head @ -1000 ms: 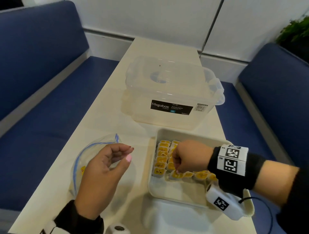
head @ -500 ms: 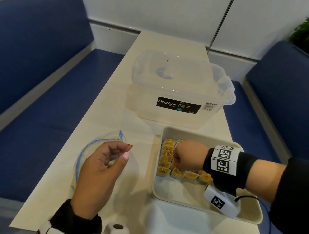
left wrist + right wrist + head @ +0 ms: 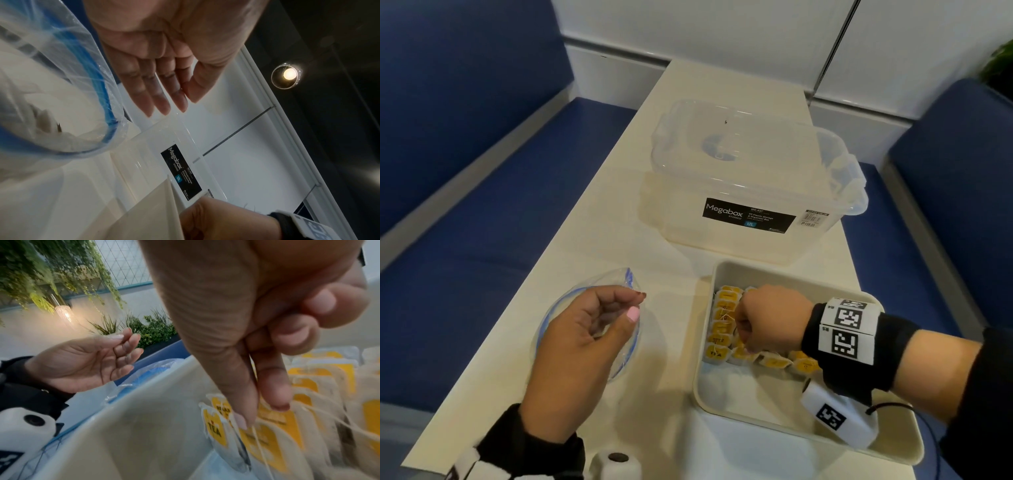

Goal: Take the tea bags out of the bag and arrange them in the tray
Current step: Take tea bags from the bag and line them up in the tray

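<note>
Right hand (image 3: 770, 318) down in the tray (image 3: 726, 407), fingers curled, thumb and forefinger pinching the thin string (image 3: 259, 444) of a tea bag at the near end of the left column. Compared with a second ago, hardly shifted within the tray: same spot over the corner where column meets row, only the head view tilted and drawn closer. Reads as fine settling of one bag rather than a fresh delivery.

Left hand (image 3: 589, 339) raised over the zip bag (image 3: 571, 301), palm up, fingers loosely bent and relaxed, nothing held; same idle pose as half a second back. Ready, by the look of it, to steady the bag mouth for the next reach.

Tea bags (image 3: 722, 325) with yellow tags standing in a column along the tray's left side and a row running right under the wrist; most of the tray floor bare. Zip bag lying on the tabletop (image 3: 599, 240) just left of the tray, blue seal open in a wide loop; pale shapes dimly visible inside from the left wrist view, probably more tea bags, though not certain.

Beyond the tray, a clear lidded Megabox storage box (image 3: 750, 178), untouched. Task judged partway through: release the string, then back to the bag.
</note>
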`<action>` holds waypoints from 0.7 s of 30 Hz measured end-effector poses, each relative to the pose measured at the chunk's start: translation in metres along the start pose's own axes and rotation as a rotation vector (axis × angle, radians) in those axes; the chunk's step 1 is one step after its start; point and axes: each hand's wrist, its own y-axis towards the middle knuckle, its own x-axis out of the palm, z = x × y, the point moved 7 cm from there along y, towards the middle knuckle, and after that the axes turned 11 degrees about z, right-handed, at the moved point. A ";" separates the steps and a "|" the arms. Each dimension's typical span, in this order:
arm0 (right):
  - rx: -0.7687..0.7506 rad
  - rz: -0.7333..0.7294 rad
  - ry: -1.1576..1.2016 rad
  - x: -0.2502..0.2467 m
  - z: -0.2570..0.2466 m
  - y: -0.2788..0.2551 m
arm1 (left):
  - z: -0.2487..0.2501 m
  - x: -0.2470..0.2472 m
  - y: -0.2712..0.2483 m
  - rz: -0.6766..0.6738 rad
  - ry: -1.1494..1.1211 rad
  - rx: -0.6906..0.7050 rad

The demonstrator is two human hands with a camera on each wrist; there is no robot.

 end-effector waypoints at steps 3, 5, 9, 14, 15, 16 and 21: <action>-0.007 0.011 0.032 -0.015 -0.003 -0.005 | 0.008 -0.020 0.006 0.075 0.046 0.073; -0.005 0.064 0.062 -0.033 -0.007 -0.009 | 0.009 -0.040 0.013 0.162 0.136 0.138; -0.006 0.244 0.206 -0.073 -0.035 -0.015 | 0.002 -0.075 0.019 0.278 0.470 0.248; -0.094 0.356 0.405 -0.081 -0.113 -0.016 | -0.029 -0.076 0.013 0.090 0.836 0.236; -0.114 0.355 0.432 -0.073 -0.129 -0.012 | -0.037 -0.074 0.010 0.042 0.853 0.199; -0.136 0.342 0.447 -0.063 -0.144 -0.007 | -0.043 -0.074 0.007 0.014 0.863 0.166; -0.150 0.175 0.377 -0.007 -0.189 0.030 | -0.052 -0.072 0.001 -0.045 0.805 0.153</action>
